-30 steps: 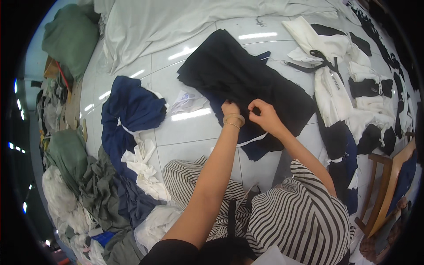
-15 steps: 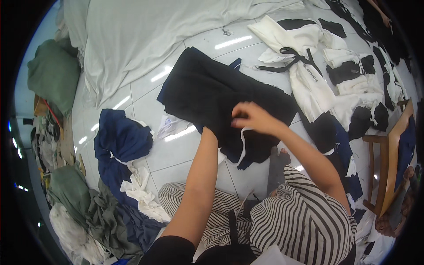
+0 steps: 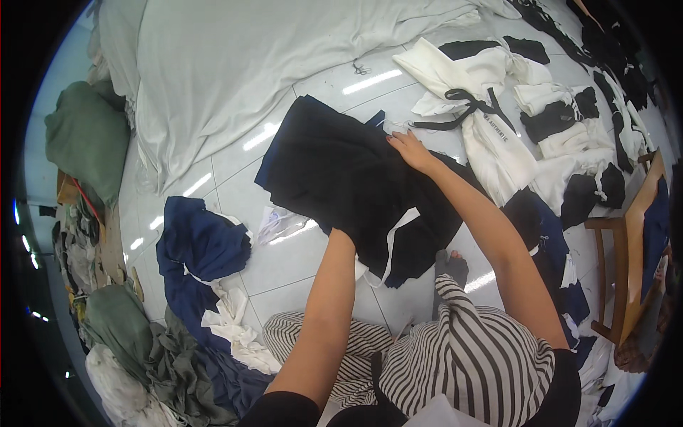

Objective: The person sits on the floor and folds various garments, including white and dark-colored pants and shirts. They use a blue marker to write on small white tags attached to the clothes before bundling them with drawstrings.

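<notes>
Black cloth (image 3: 334, 167), matte, ragged-edged; right hand (image 3: 413, 151) loosely uncurled on top; left hand underneath, cannot tell grip.

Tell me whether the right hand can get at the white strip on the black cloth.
Probably yes: the white strip lies largely uncovered on the black cloth, the right hand is spread at that cloth's far edge, and nothing visible stands between them.
</notes>
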The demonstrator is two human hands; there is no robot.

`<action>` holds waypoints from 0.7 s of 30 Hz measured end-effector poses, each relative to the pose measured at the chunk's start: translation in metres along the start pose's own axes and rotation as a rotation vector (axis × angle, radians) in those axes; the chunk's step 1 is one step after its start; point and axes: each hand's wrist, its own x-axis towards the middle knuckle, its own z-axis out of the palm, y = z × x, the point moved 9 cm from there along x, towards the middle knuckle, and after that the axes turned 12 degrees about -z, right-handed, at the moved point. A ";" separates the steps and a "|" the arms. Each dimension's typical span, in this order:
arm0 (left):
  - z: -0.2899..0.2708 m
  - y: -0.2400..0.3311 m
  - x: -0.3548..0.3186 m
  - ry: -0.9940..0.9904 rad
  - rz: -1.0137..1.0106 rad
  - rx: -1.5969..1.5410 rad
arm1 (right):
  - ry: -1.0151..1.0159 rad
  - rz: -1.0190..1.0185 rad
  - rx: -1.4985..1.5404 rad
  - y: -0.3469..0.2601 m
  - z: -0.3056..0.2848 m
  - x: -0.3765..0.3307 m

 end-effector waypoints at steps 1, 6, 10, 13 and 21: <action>-0.001 0.001 -0.003 -0.001 0.005 0.007 | -0.002 -0.014 0.030 -0.007 0.002 0.000; 0.004 -0.008 -0.004 -0.034 -0.029 0.010 | 0.089 -0.078 0.230 -0.004 -0.011 -0.003; 0.007 -0.014 -0.005 -0.056 -0.049 0.010 | 0.109 0.024 0.076 0.020 -0.023 -0.007; 0.005 -0.014 -0.009 -0.065 -0.056 0.005 | 0.061 0.128 -0.021 0.024 -0.027 -0.008; 0.007 -0.016 -0.014 -0.090 -0.079 0.008 | 0.130 0.064 0.106 0.040 -0.030 -0.002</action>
